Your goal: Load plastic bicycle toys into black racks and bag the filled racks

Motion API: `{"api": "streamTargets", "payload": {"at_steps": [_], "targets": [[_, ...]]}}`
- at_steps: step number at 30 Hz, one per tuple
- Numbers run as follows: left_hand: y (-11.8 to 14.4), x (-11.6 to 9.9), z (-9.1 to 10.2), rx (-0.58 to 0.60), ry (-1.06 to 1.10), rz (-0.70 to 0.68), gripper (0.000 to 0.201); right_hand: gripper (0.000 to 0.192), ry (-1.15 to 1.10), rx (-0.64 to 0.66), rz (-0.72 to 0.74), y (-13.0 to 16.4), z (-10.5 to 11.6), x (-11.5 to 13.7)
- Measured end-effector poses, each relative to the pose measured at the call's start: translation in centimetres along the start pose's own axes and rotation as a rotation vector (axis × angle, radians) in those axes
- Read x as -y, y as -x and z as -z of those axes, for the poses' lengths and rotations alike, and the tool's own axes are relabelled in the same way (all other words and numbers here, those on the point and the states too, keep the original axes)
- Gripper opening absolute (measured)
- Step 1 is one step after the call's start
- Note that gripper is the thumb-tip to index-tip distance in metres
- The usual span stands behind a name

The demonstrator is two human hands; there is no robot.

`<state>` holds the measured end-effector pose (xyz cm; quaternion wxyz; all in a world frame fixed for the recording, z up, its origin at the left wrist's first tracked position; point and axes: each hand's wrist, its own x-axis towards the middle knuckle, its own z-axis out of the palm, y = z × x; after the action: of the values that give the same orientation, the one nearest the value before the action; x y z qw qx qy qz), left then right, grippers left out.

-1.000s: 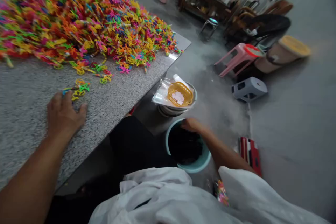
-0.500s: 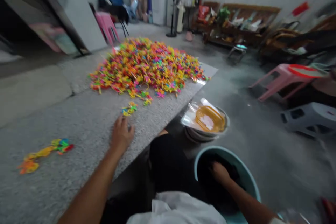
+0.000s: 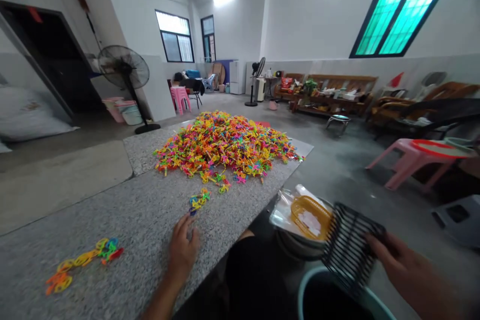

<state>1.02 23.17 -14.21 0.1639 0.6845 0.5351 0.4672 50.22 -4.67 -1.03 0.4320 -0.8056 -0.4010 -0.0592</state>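
Note:
My right hand [image 3: 403,265] grips a black comb-like plastic rack [image 3: 349,247] of thin parallel bars, held above a pale blue bucket [image 3: 305,296] at the bottom edge. My left hand [image 3: 183,247] rests flat on the grey speckled table [image 3: 157,220], fingers apart, just below a small cluster of coloured plastic pieces [image 3: 198,201]. A big heap of multicoloured plastic pieces [image 3: 225,146] lies further back on the table. Another short string of coloured pieces [image 3: 84,262] lies at the near left.
A metal bowl holding a yellow basket [image 3: 309,215] and clear plastic stands by the table's right side. A pink stool [image 3: 410,160], a grey stool [image 3: 455,216], a standing fan [image 3: 125,72] and wooden benches [image 3: 333,91] occupy the room around.
My right hand has risen out of the blue bucket holding the black rack. My view has tilted up to take in the room. My left hand stays on the table.

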Motion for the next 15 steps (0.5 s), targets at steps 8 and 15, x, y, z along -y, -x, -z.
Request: {"api": "streamTargets", "payload": {"at_steps": [8,15], "targets": [[3.4,-5.3,6.5,0.114,0.54,0.494,0.079,0.053,-1.007,0.574,-0.371,3.8,-16.8,18.9],[6.7,-4.6,13.5,0.004,0.568,0.584,0.081,0.041,-0.987,0.8,-0.07,9.4,-27.0,24.2]]}}
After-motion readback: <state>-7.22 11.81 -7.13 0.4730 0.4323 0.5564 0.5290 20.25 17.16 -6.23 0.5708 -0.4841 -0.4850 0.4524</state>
